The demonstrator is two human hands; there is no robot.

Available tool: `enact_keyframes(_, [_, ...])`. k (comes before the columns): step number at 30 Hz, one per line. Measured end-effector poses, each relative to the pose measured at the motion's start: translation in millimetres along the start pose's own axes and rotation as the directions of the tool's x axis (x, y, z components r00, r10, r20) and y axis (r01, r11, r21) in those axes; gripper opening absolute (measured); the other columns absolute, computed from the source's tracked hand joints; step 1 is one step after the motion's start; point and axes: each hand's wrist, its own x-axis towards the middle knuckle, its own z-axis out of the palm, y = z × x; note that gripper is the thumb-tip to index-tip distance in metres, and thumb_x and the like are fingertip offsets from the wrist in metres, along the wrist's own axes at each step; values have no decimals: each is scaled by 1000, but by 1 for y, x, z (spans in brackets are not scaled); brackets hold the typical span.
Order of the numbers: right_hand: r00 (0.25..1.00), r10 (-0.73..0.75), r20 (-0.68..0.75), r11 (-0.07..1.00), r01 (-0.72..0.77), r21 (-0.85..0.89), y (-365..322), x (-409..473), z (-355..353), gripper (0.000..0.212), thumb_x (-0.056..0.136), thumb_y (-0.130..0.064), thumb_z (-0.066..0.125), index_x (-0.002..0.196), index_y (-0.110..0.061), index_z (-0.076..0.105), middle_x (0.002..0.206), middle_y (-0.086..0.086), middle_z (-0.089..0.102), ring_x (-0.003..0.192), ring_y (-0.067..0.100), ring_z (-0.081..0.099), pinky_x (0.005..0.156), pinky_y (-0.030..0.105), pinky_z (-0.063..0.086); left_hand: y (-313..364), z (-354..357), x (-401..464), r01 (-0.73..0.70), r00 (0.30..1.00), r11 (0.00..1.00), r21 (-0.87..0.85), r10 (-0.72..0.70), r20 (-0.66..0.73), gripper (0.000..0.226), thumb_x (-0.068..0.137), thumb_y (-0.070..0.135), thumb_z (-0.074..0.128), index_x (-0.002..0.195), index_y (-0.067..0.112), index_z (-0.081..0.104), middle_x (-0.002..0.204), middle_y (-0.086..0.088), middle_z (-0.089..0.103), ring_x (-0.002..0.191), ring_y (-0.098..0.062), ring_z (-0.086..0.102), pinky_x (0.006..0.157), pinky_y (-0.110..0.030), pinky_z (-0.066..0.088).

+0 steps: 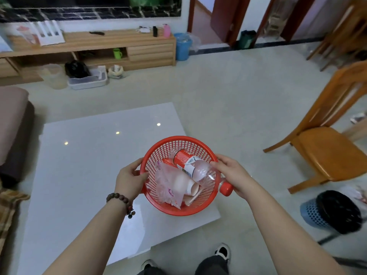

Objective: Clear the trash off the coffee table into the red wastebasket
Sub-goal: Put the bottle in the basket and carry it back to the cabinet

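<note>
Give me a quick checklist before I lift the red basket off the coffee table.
1. Left hand gripping the red wastebasket rim: ok.
2. Right hand on the rim: not ok, it rests on the plastic bottle.
3. Bottle fully inside: not ok, its red cap overhangs the rim.
4. Plastic bag inside: ok.
5. Coffee table free of trash: ok where visible.

You held a red wastebasket of open lattice mesh. Inside that wastebasket lay a clear bottle with a red-and-white label and a red cap, a pale pink translucent bag, and a beige paper cup. Under the wastebasket the coffee table was glossy white. Right of it stood an orange-brown wooden chair.
</note>
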Motion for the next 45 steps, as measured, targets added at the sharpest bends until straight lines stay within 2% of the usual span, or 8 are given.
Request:
enact_keyframes(4, [999, -9, -51, 1000, 9, 18, 11, 3, -69, 22, 90, -15, 57, 107, -22, 68, 100, -2, 75, 87, 13, 72, 63, 22, 53, 20, 73, 7, -42, 998, 998, 46, 40, 44, 42, 84, 1, 58, 102, 38, 62, 68, 6, 72, 59, -18, 71, 45, -31, 55])
enact_keyframes(9, [997, -20, -72, 999, 22, 34, 22, 15, -182, 19, 86, -23, 61, 101, -30, 70, 100, -3, 75, 90, 17, 72, 69, 28, 55, 47, 188, 12, -79, 994, 993, 87, 72, 80, 50, 82, -1, 57, 89, 49, 62, 69, 4, 73, 61, -22, 71, 50, -35, 57])
enact_keyframes(15, [998, 10, -62, 999, -8, 33, 16, 29, -309, 21, 79, -32, 66, 99, -32, 70, 100, -1, 75, 91, 20, 72, 73, 34, 57, 76, 309, 13, -58, 994, 994, 98, 49, 97, 56, 80, -6, 56, 92, 48, 63, 73, -8, 74, 69, -35, 69, 59, -49, 58])
enact_keyframes(20, [999, 14, -36, 999, -12, 30, 8, 60, -371, 17, 82, -29, 66, 98, -32, 71, 100, -2, 75, 92, 19, 72, 82, 39, 58, 96, 365, 29, -58, 995, 991, 119, 48, 83, 52, 81, -5, 56, 97, 44, 64, 72, -2, 74, 67, -30, 69, 56, -45, 59])
enact_keyframes(24, [999, 32, 6, 999, -33, 30, 6, 94, -390, 26, 84, -30, 65, 110, -27, 66, 108, -1, 73, 95, 18, 71, 87, 43, 57, 109, 383, 48, -52, 998, 992, 117, 49, 33, 52, 80, -1, 56, 100, 47, 63, 73, 4, 74, 55, -15, 66, 52, -36, 57])
enact_keyframes(29, [995, 90, 35, 995, -91, 33, -5, 151, -395, 53, 82, -30, 69, 130, -29, 48, 117, -2, 67, 96, 14, 70, 81, 37, 58, 114, 392, 78, -3, 997, 996, 92, 10, -75, 53, 81, 0, 58, 98, 50, 60, 71, 6, 74, 58, -18, 70, 54, -37, 58])
enact_keyframes(37, [987, 88, 136, 996, -84, -33, -55, 291, -376, 46, 81, -25, 69, 124, -26, 54, 113, 2, 69, 92, 18, 72, 73, 35, 57, 132, 390, 189, 40, 965, 999, -27, -46, -257, 40, 81, 2, 63, 116, 20, 67, 73, 4, 74, 59, -14, 70, 54, -31, 57])
enact_keyframes(45, [976, 48, 214, 989, -16, -145, -154, 456, -334, 22, 76, -28, 67, 97, -36, 66, 98, -3, 75, 87, 18, 73, 81, 40, 58, 195, 364, 331, 75, 937, 990, -117, -110, -331, 40, 83, 4, 59, 119, 21, 66, 80, -3, 75, 69, -23, 71, 63, -40, 59])
